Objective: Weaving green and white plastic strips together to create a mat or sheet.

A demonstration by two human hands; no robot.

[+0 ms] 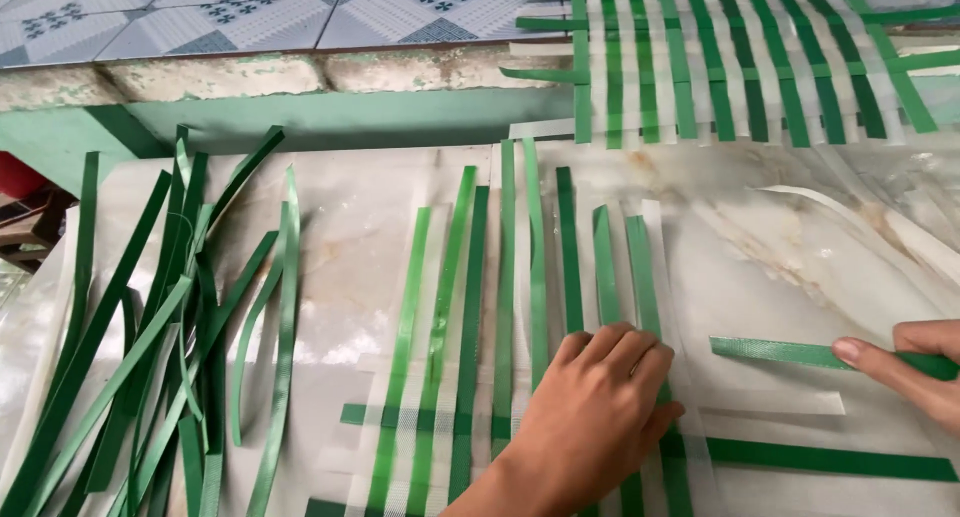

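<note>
- Here we record the left hand lying palm down, fingers together and flat, pressing on the upright green strips near the table's front edge; it grips nothing.
- We note the right hand at the table's right edge, thumb and fingers closed on a short green strip, which lies crosswise and points towards the left hand without touching it.
- We see clear strips lying crosswise just below that short strip, and a longer green strip crosswise nearer the front edge, passing under the left hand.
- We find the upright strips, green alternating with clear, running from mid-table to the front edge, crossed by horizontal ones at the front.
- We observe a loose pile of green strips at the table's left side, well apart from both hands.
- We note a finished woven mat of green and clear strips at the far right corner.
- Beyond the far edge we see a patterned tiled floor.
</note>
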